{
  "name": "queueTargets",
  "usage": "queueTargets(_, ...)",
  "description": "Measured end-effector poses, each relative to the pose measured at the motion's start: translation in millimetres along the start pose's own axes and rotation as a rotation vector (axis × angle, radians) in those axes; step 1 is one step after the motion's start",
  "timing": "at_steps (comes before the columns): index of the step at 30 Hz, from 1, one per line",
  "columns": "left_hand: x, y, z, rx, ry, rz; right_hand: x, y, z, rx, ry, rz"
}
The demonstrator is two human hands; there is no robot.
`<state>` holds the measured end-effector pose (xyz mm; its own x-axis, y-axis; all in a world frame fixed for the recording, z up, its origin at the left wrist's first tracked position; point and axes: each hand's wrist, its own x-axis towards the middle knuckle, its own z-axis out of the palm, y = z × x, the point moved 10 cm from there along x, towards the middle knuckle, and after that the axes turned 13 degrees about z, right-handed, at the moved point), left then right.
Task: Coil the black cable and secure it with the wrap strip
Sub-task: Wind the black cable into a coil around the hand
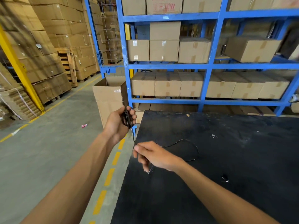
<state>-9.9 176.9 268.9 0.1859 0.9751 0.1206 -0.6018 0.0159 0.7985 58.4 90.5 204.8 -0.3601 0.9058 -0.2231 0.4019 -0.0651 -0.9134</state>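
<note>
Hands — both on black cable

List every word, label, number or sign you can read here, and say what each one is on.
No text here can be read.
Red print and handling symbols on the top-shelf box: too blurred to read.
White stickers on the shelf boxes and on the stacked cartons: too small to read.
Pale tag on the blue rack: blank or unreadable.
Black table and cable: no markings visible.
</note>
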Motion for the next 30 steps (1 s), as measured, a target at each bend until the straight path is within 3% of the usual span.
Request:
queueTargets(4,-6,19,21,-0.036,-0.195,-0.104,7,54,7,-0.061,-0.074,0.106)
queueTargets(9,-31,16,17,0.09,-0.281,-0.166,18,99,-33,-0.075,0.033,0.217)
queueTargets(13,-49,-14,-1,0.48,-0.345,-0.206,27,72,-87,0.103,0.177,0.244)
queueTargets(17,-51,-36,-14,0.903,-0.397,-0.07,25,-5,-108,0.139,0.183,0.126)
queueTargets(21,-38,-33,-33,0.81,-0.175,0.079,14,-58,-80,0.094,0.121,-0.008)
queueTargets(24,-27,-21,-39,0.624,-0.042,0.15,7,-62,-49,-0.036,0.094,-0.08)
queueTargets(27,-13,-10,-39,0.227,0.084,0.085,7,-47,-21,-0.119,0.089,-0.132)
queueTargets(30,-3,6,-22,-0.028,0.06,0.013,12,-14,-3,-0.07,0.055,-0.117)
